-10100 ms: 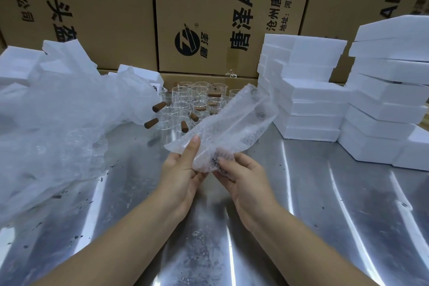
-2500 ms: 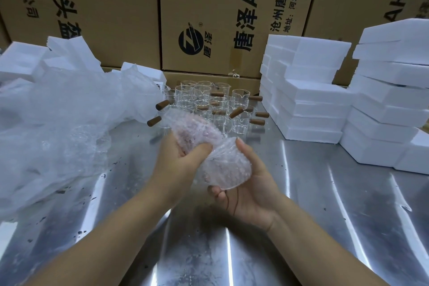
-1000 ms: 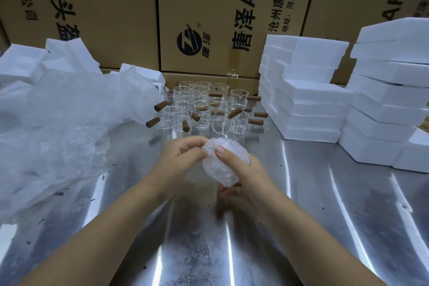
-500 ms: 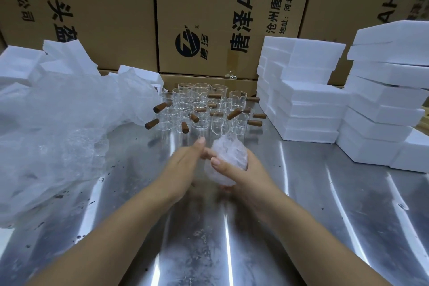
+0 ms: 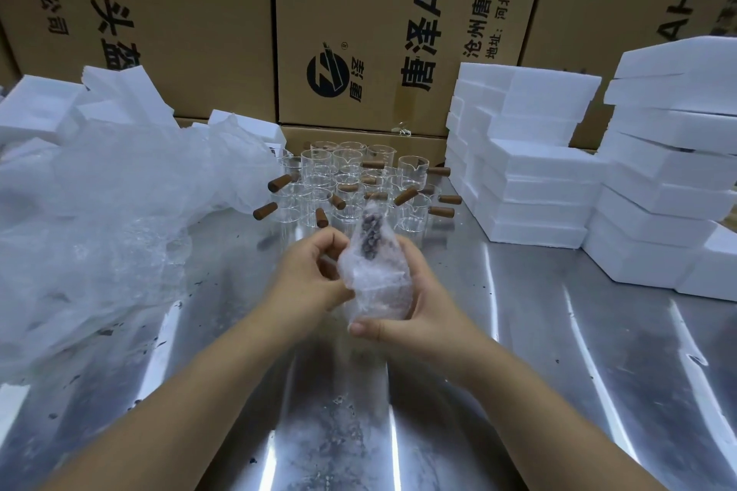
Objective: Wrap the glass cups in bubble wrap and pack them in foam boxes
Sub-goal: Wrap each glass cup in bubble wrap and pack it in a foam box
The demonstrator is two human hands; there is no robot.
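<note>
A glass cup bundled in bubble wrap [image 5: 373,275] is held upright above the steel table [image 5: 518,371], its wooden handle showing dark through the wrap at the top. My right hand [image 5: 414,303] cups the bundle from the right and below, thumb across its bottom. My left hand [image 5: 309,279] pinches the wrap on its left side. Behind the hands stand several bare glass cups with wooden handles [image 5: 339,187]. White foam boxes [image 5: 530,175] are stacked at the right.
A big heap of loose bubble wrap [image 5: 99,219] covers the table's left side, with foam pieces [image 5: 52,104] behind it. A taller foam stack [image 5: 670,171] stands at the far right. Cardboard cartons [image 5: 359,24] wall off the back.
The sheet of bubble wrap has been rolled round the cup into a tight bundle. In the last half second the bundle was turned upright, handle end up, and my left hand closed onto the wrap.
</note>
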